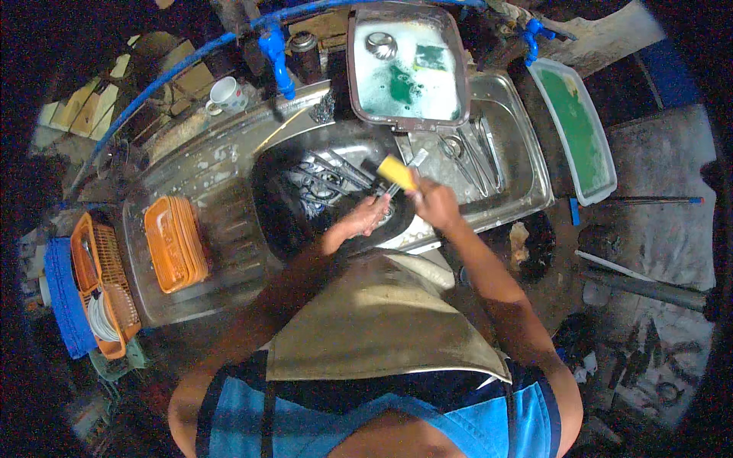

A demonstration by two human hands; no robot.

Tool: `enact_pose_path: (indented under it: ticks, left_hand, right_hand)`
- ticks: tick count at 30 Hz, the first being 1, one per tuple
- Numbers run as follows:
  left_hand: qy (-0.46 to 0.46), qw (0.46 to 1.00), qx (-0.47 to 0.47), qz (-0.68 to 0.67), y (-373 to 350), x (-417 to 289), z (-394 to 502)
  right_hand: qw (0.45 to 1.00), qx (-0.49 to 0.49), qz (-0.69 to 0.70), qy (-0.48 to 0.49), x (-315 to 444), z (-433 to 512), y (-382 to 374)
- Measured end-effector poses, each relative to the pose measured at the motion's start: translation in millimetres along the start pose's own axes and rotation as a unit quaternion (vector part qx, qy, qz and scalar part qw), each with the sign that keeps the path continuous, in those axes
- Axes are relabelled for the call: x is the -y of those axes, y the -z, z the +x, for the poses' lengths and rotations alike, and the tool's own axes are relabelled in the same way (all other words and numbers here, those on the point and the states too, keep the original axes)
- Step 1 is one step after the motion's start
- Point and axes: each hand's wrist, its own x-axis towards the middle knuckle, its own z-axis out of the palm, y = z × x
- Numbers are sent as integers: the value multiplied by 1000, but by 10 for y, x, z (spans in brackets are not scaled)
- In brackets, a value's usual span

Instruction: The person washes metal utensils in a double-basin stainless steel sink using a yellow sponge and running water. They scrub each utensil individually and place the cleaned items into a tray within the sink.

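Note:
My left hand (366, 216) grips the handle end of a metal utensil, seemingly a fork (420, 157), over the right side of a black basin (268, 226). In my right hand (434, 200) is a yellow sponge (396, 172), which crosses in front of the utensil's middle and hides part of it. Metal cutlery and other utensils (320, 186) lie jumbled in the basin. Behind it, a brown-rimmed tub (354, 86) contains white suds, with a metal bowl (381, 46) and a green scouring pad (430, 57) in it. Several tongs (488, 154) rest in the steel sink (529, 189) at right.
Stacked orange plastic baskets (174, 243) stand on the steel drainboard (229, 206). An orange rack (129, 303) with plates is farther left. Blue taps (278, 60) hang above the sink's back edge, near a white mug (228, 94). A translucent container (572, 131) with green contents sits at right.

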Motion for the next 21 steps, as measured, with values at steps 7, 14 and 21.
enact_pose_path:
  ticks: [7, 14, 21]
  left_hand:
    - [19, 984, -89, 151, 87, 156, -25]
    - [-24, 998, 42, -49, -56, 150, -183]
    - [-174, 934, -187, 249, -80, 154, -16]
  right_hand:
    - [987, -133, 86, -28, -663, -59, 66]
    - [971, -93, 27, -217, -663, -330, 436]
    - [999, 9, -21, 44, 92, -440, 68]
